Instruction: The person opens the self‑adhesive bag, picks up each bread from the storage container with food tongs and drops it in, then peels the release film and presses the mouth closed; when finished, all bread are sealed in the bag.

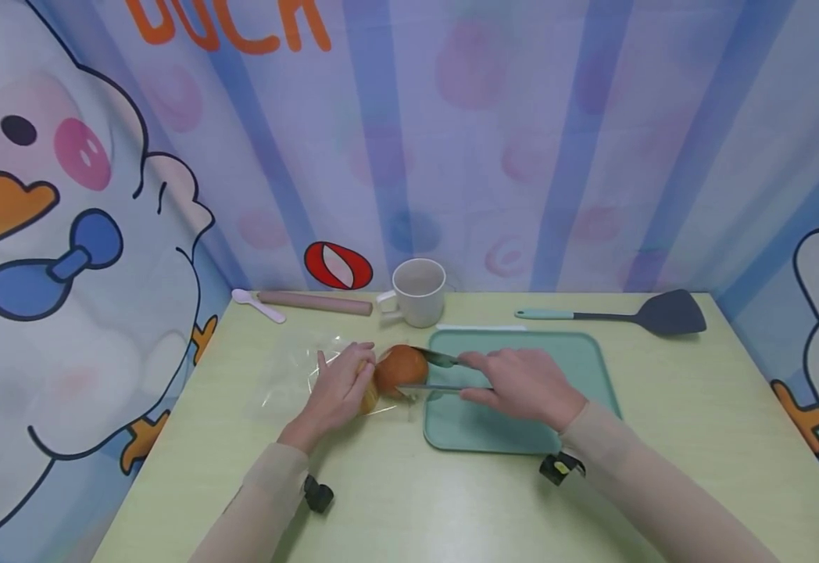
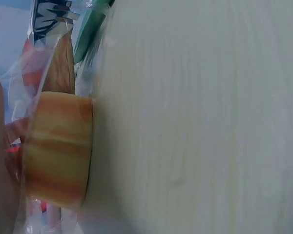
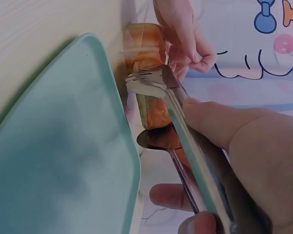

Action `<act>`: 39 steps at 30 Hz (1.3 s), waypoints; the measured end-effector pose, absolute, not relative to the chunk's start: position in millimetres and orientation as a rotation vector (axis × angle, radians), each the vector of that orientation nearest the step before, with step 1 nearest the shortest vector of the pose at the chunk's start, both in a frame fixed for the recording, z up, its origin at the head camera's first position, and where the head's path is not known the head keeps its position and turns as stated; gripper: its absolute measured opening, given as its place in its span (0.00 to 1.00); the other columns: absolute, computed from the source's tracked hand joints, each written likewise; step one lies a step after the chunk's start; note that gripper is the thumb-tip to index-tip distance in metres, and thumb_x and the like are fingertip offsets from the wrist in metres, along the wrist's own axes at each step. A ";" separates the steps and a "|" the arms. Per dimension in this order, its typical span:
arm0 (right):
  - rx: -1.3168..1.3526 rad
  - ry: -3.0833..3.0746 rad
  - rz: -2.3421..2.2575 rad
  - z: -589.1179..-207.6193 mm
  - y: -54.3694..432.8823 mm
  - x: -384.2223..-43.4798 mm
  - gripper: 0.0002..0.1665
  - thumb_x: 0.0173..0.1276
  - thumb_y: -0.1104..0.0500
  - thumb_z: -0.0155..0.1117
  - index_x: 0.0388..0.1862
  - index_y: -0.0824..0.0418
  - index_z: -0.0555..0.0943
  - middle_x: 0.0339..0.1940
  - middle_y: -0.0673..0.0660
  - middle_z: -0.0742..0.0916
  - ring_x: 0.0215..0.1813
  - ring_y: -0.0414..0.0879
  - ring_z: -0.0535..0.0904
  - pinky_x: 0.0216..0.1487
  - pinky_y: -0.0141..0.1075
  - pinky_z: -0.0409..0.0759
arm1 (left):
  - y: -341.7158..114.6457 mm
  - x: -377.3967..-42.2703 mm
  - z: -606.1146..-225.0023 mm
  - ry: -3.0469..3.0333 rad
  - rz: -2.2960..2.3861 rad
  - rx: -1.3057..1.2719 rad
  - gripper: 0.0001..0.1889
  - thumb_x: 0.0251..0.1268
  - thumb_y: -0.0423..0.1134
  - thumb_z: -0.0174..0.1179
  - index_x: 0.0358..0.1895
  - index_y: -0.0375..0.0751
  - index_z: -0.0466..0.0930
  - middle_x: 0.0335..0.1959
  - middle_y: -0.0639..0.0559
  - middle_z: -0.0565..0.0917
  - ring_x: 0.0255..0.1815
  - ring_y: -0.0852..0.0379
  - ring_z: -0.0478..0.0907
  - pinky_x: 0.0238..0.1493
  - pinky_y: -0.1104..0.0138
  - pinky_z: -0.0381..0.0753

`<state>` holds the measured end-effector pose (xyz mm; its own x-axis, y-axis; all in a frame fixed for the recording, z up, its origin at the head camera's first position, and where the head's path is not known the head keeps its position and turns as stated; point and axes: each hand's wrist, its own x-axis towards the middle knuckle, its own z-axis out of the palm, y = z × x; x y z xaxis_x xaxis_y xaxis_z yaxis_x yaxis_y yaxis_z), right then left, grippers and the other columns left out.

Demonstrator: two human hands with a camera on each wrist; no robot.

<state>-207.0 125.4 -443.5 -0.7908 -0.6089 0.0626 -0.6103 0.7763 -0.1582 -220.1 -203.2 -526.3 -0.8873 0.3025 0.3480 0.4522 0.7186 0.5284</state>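
Observation:
My right hand [image 1: 525, 383] grips a pair of metal food tongs [image 1: 441, 389], with a fork-shaped end and a spoon-shaped end held apart. Between these ends lies a round brown bun [image 1: 401, 370], left of the green tray [image 1: 522, 447]. Beside the bun, my left hand [image 1: 339, 387] holds a clear plastic bag [image 1: 286, 371] around a paler piece of bread [image 1: 368, 397]. In the left wrist view, that bread [image 2: 61, 146] shows through the film next to the palm. Whether the brown bun is inside the bag too, I cannot tell.
Behind the bun stands a white mug [image 1: 420, 293]. Along the back edge lie a pink spoon [image 1: 258, 305], a pinkish rod [image 1: 314, 303] and a grey spatula [image 1: 670, 314] with a green handle. A thin white strip [image 1: 481, 328] lies behind the tray.

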 end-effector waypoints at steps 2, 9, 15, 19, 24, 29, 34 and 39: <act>1.016 -2.956 0.268 -443.2 124.4 -206.8 0.32 0.73 0.35 0.67 0.70 0.48 0.80 0.25 0.44 0.85 0.21 0.35 0.72 0.13 0.37 0.63 | -201.6 -220.8 -527.7 -2.677 -0.937 -0.601 0.10 0.85 0.44 0.44 0.49 0.46 0.75 0.69 0.42 0.80 0.76 0.32 0.69 0.69 0.18 0.38; 1.026 -2.959 0.228 -439.7 120.6 -207.2 0.33 0.73 0.35 0.67 0.71 0.48 0.80 0.20 0.42 0.79 0.18 0.37 0.70 0.13 0.37 0.61 | -198.4 -220.7 -525.9 -2.695 -0.975 -0.577 0.13 0.86 0.44 0.42 0.55 0.45 0.75 0.70 0.45 0.80 0.76 0.36 0.69 0.73 0.22 0.40; 1.017 -2.989 0.244 -443.5 122.0 -208.0 0.38 0.71 0.33 0.68 0.73 0.49 0.78 0.30 0.47 0.86 0.25 0.39 0.77 0.14 0.37 0.65 | -201.1 -219.7 -526.0 -2.744 -0.974 -0.539 0.15 0.86 0.44 0.42 0.55 0.42 0.77 0.68 0.44 0.81 0.73 0.41 0.74 0.74 0.22 0.36; 0.997 -3.035 0.307 -447.4 126.6 -206.9 0.42 0.69 0.32 0.69 0.75 0.50 0.76 0.42 0.53 0.90 0.34 0.41 0.82 0.18 0.36 0.68 | -203.2 -220.0 -526.9 -2.720 -0.964 -0.560 0.11 0.86 0.44 0.43 0.50 0.45 0.75 0.68 0.45 0.81 0.74 0.42 0.74 0.72 0.21 0.34; 0.968 -3.044 0.402 -448.7 137.8 -206.6 0.44 0.68 0.30 0.68 0.77 0.48 0.74 0.29 0.45 0.83 0.29 0.36 0.75 0.21 0.35 0.70 | -208.3 -221.8 -527.3 -2.683 -0.999 -0.581 0.11 0.85 0.43 0.43 0.52 0.44 0.74 0.69 0.43 0.80 0.75 0.40 0.71 0.72 0.21 0.38; 0.943 -3.006 0.460 -450.2 157.6 -206.4 0.46 0.68 0.26 0.65 0.77 0.47 0.74 0.31 0.44 0.83 0.29 0.33 0.73 0.23 0.34 0.71 | -212.1 -223.3 -525.4 -2.695 -1.021 -0.577 0.13 0.86 0.44 0.42 0.54 0.43 0.75 0.71 0.43 0.79 0.76 0.39 0.70 0.73 0.22 0.39; 0.910 -2.991 0.525 -451.0 178.5 -203.9 0.46 0.69 0.27 0.65 0.78 0.48 0.72 0.35 0.47 0.86 0.25 0.34 0.72 0.26 0.34 0.72 | -213.8 -224.7 -523.4 -2.723 -1.035 -0.571 0.13 0.86 0.45 0.44 0.56 0.43 0.75 0.71 0.43 0.78 0.76 0.40 0.69 0.74 0.23 0.37; 0.791 -3.018 0.578 -451.8 201.3 -197.9 0.47 0.69 0.28 0.66 0.80 0.46 0.70 0.40 0.49 0.88 0.23 0.34 0.72 0.25 0.36 0.72 | -213.5 -226.2 -521.5 -2.746 -1.030 -0.571 0.12 0.86 0.46 0.45 0.55 0.45 0.74 0.72 0.43 0.77 0.77 0.39 0.68 0.74 0.22 0.37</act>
<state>-197.9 201.3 -451.8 -0.8753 -0.4797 0.0612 -0.4683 0.8093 -0.3545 -226.2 -213.5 -521.5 -0.9157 0.2963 0.2715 0.4018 0.6911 0.6008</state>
